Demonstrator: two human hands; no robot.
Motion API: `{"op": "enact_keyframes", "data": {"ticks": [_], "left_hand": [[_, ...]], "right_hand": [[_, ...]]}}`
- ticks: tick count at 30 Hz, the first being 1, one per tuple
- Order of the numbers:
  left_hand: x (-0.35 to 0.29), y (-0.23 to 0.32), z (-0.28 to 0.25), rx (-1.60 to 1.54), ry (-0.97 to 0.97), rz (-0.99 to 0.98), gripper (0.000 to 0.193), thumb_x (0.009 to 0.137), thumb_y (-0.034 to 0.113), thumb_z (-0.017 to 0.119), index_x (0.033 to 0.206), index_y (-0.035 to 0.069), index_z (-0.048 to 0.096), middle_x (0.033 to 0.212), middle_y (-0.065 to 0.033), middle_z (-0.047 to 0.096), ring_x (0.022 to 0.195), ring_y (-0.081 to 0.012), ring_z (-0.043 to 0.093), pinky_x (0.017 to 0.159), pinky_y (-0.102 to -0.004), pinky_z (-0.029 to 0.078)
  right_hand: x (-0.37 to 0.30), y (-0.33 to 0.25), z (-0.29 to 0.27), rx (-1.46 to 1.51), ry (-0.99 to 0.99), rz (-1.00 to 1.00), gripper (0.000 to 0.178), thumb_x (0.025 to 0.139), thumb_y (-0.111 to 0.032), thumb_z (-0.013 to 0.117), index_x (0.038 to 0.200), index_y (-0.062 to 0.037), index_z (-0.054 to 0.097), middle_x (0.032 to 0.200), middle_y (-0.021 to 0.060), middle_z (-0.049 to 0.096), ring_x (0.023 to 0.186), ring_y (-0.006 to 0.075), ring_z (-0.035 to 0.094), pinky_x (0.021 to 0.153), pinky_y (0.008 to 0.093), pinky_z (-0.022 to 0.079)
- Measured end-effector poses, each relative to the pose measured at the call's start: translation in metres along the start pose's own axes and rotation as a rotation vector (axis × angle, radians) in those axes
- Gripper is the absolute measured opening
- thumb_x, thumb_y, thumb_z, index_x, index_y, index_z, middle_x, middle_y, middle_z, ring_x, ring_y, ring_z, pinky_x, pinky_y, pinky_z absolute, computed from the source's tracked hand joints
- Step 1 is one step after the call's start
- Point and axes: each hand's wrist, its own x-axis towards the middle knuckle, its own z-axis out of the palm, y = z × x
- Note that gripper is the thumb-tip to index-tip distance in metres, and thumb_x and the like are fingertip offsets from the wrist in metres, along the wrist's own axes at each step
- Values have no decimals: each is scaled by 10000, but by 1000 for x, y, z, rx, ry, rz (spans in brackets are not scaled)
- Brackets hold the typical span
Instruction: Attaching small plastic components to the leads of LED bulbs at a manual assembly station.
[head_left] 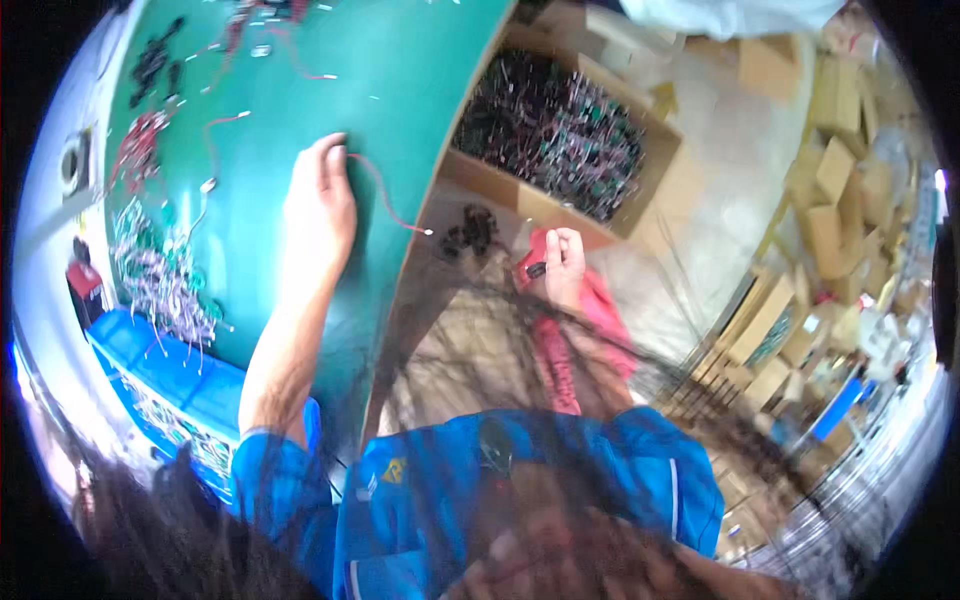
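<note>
My left hand [325, 200] is over the green tabletop with its fingers closed. A thin red wire [382, 190] runs from its fingertips toward the table's right edge and ends in a small white connector [428, 232]. To the right, beyond that edge, my right hand [565, 262] has its fingers curled together in front of a pinkish-red item [600, 310]. A small black piece [537, 269] shows beside its thumb; whether the fingers hold it I cannot tell. Loose strands of hair cross the view below both hands.
On the green table [400, 60] lie red wires [140, 150] and a heap of white and green wired parts [165, 280]. A blue bin [165, 355] stands at its left. An open cardboard box [655, 185] full of wired parts sits beyond the right edge; more cartons [835, 230] lie at far right.
</note>
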Motion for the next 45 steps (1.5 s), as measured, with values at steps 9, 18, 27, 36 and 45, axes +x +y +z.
{"op": "enact_keyframes", "data": {"ticks": [9, 18, 27, 36, 45], "left_hand": [[-50, 16, -20, -888, -87, -555, 191, 918, 128, 453, 997, -2, 569, 772, -63, 619, 532, -80, 516, 495, -206, 411], [-60, 9, -106, -1005, 79, -803, 81, 867, 65, 542, 909, 52, 474, 661, -52, 568, 461, -69, 445, 422, -198, 345], [-26, 28, -128, -982, 336, -948, 91, 874, 75, 541, 953, 29, 543, 677, -27, 570, 476, -44, 433, 442, -181, 340], [-42, 26, -141, -1154, 368, -902, 139, 900, 97, 509, 1012, 34, 560, 737, -33, 598, 535, -44, 471, 461, -170, 337], [-31, 39, -159, -1406, 311, -836, 129, 908, 122, 503, 957, 6, 528, 748, -83, 615, 535, -88, 527, 455, -190, 390]], "right_hand": [[13, -249, 69, -292, -278, -652, 73, 874, -101, 557, 856, -40, 521, 590, 3, 507, 507, 44, 439, 461, 217, 347], [85, -344, 193, -609, -718, -973, 137, 859, -205, 566, 858, -72, 534, 591, 41, 562, 452, 126, 479, 452, 261, 364], [96, -329, 273, -817, -1219, -920, 318, 857, -398, 538, 941, -95, 489, 575, 54, 563, 537, 269, 553, 509, 381, 409], [128, -328, 275, -528, -1124, -607, 110, 824, -104, 604, 882, -22, 559, 699, 31, 568, 626, 111, 530, 586, 251, 448], [80, -380, 247, -245, -1409, 14, 177, 885, -95, 539, 1032, 0, 518, 874, 96, 615, 753, 143, 586, 677, 256, 487]]}}
